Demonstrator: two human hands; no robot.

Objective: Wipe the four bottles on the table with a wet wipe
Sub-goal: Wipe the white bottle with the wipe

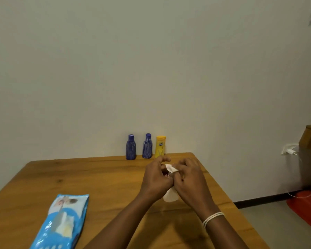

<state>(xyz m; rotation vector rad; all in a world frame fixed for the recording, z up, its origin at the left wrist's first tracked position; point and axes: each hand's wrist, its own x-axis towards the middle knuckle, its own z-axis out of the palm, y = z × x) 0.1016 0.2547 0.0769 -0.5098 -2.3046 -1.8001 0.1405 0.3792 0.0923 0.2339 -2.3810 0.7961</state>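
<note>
Blue bottles: two, the left blue bottle and the right blue bottle, standing side by side at the wall.
Yellow bottles: one, the yellow bottle, just right of the blue pair.
White bottles: one white bottle, mostly hidden between the hands.
Wipes: one white wipe.
Wipe packs: one blue wipe pack.
Hands: two, the left hand and the right hand.
Tables: one wooden table.
Wrist bands: one white bracelet.

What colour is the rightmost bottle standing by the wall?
Yellow, cap included, with a small blue label on the bottle. The head view, the only one, shows it.
</note>
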